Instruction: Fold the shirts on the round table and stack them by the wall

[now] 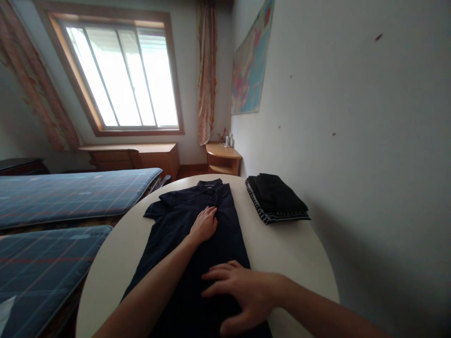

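A dark navy short-sleeved shirt lies on a round white table, its collar at the far side. Its left-side sleeve is spread out, while the right side forms a straight edge with no sleeve showing. My left hand rests flat on the shirt's upper front, below the collar, holding nothing. Nearer to me, my right hand is over the lower part of the shirt with its fingers spread and nothing in it. The shirt's bottom end runs out of view.
A folded stack of black cloth sits at the table's right side, by the wall. Two beds with blue plaid mattresses stand at the left. Behind are a wooden desk and a corner shelf under the window.
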Demonstrator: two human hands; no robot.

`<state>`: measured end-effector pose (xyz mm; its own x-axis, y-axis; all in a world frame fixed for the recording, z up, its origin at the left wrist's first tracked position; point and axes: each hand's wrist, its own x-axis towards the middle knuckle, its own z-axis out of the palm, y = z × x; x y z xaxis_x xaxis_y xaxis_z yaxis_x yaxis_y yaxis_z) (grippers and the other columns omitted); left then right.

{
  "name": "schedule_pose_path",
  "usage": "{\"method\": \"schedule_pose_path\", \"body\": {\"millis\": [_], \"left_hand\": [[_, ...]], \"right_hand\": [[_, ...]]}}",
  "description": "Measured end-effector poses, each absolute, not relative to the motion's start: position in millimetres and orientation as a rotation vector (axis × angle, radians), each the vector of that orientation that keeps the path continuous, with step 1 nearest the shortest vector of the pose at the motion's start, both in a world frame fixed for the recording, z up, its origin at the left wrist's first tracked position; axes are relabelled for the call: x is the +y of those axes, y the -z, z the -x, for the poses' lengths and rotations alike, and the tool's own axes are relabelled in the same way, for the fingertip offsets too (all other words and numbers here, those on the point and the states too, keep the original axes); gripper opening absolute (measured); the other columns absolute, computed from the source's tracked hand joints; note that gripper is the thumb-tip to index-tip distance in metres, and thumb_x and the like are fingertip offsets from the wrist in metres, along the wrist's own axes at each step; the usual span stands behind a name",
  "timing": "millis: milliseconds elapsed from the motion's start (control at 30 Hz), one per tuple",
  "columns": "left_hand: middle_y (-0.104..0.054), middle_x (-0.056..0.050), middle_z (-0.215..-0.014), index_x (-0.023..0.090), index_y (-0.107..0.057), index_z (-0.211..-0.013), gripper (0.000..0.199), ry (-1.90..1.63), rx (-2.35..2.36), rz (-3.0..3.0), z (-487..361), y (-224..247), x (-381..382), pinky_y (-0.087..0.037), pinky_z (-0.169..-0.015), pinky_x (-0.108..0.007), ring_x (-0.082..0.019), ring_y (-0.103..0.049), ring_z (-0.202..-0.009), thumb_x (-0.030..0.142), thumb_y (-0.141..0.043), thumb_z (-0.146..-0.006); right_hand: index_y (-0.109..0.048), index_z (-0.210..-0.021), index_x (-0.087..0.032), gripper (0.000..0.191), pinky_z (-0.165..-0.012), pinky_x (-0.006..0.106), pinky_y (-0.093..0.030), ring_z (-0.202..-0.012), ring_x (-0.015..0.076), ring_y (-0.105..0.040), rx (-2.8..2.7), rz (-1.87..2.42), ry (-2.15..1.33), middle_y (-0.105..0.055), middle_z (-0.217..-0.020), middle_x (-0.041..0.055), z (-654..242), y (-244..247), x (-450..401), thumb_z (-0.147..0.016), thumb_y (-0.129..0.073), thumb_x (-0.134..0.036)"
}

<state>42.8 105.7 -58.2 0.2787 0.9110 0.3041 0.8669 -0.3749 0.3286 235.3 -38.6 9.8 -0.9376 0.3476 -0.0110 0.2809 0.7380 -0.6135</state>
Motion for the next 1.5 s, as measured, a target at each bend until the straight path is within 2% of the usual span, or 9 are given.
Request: {"method": "schedule_pose_path", "body": {"millis": [67,133,300,433,633,867,1100,1267,1500], "left_hand": [[-0.049,-0.013,-0.149,0.009,-0.05,-0.142,0.052,-0.685,1.707,-2.426,-43,57,104,-0.029,-0.118,-0.041,-0.027,-0.039,-0.142,0.021,-0.041,-0.093],[-0.047,-0.014,-0.151,0.009,-0.05,-0.142,0.052,-0.674,1.721,-2.425,-42,55,103,-0.029,-0.118,-0.041,-0.028,-0.038,-0.142,0.021,-0.041,-0.093],[-0.042,-0.013,-0.154,0.01,-0.05,-0.143,0.052,-0.616,1.796,-2.429,-42,53,99,-0.029,-0.118,-0.041,-0.027,-0.037,-0.143,0.024,-0.04,-0.095],[-0.043,-0.014,-0.153,0.014,-0.052,-0.143,0.051,-0.603,1.908,-2.395,-42,52,97,-0.029,-0.118,-0.044,-0.029,-0.037,-0.143,0.027,-0.042,-0.095],[-0.042,-0.014,-0.154,0.014,-0.05,-0.144,0.052,-0.558,1.965,-2.364,-45,53,99,-0.028,-0.118,-0.047,-0.03,-0.035,-0.144,0.029,-0.041,-0.095],[-0.039,-0.013,-0.156,0.014,-0.046,-0.145,0.051,-0.471,1.964,-2.391,-48,51,101,-0.026,-0.118,-0.046,-0.029,-0.031,-0.146,0.027,-0.037,-0.097],[-0.034,-0.018,-0.157,0.011,-0.04,-0.148,0.054,-0.449,1.853,-2.395,-58,54,112,-0.026,-0.117,-0.049,-0.031,-0.027,-0.147,0.023,-0.035,-0.096],[-0.044,-0.012,-0.153,0.015,-0.043,-0.147,0.051,-0.461,1.746,-2.441,-52,52,122,-0.028,-0.117,-0.04,-0.025,-0.033,-0.146,0.026,-0.036,-0.097],[-0.04,-0.017,-0.154,0.013,-0.042,-0.147,0.052,-0.577,2.118,-2.23,20,41,119,-0.028,-0.115,-0.047,-0.031,-0.032,-0.146,0.031,-0.038,-0.098]], "right_hand": [[-0.052,-0.141,-0.024,0.06,-0.113,0.044,-0.035,-0.133,0.027,-0.048,-2.678,0.732,-0.845,-0.053,-0.145,0.0105,-231,-11,-22,-0.087,-0.064,-0.044],[-0.053,-0.14,-0.017,0.054,-0.112,0.041,-0.036,-0.132,0.0263,-0.05,-2.523,0.993,-0.628,-0.055,-0.142,0.0139,-226,-7,5,-0.09,-0.057,-0.038],[-0.036,-0.15,-0.002,0.063,-0.12,0.04,-0.023,-0.147,0.0269,-0.028,-2.372,1.435,-0.306,-0.034,-0.156,0.0205,-208,12,83,-0.098,-0.04,-0.037],[-0.029,-0.155,-0.011,0.067,-0.12,0.046,-0.017,-0.151,0.0293,-0.017,-2.336,1.689,-0.354,-0.021,-0.162,0.0165,-196,27,116,-0.101,-0.028,-0.052],[-0.033,-0.154,-0.021,0.065,-0.12,0.055,-0.008,-0.151,0.0305,-0.015,-2.358,1.743,-0.281,-0.018,-0.164,0.0117,-194,38,124,-0.1,-0.025,-0.056],[-0.034,-0.148,0.008,0.066,-0.121,0.039,-0.016,-0.149,0.026,-0.022,-2.319,1.548,-0.312,-0.031,-0.156,0.0248,-181,40,114,-0.101,-0.021,-0.036],[-0.033,-0.153,-0.007,0.068,-0.122,0.044,-0.014,-0.15,0.0271,-0.019,-2.22,1.692,-0.348,-0.028,-0.16,0.0133,-189,53,95,-0.102,-0.015,-0.049],[-0.032,-0.154,-0.011,0.072,-0.122,0.041,-0.012,-0.151,0.026,-0.018,-2.28,1.736,-0.256,-0.027,-0.161,0.0103,-216,49,97,-0.101,-0.014,-0.056],[-0.027,-0.156,-0.013,0.075,-0.122,0.04,-0.01,-0.152,0.0241,-0.013,-2.327,1.804,-0.258,-0.021,-0.163,0.0087,-245,52,109,-0.1,-0.014,-0.06]]}}
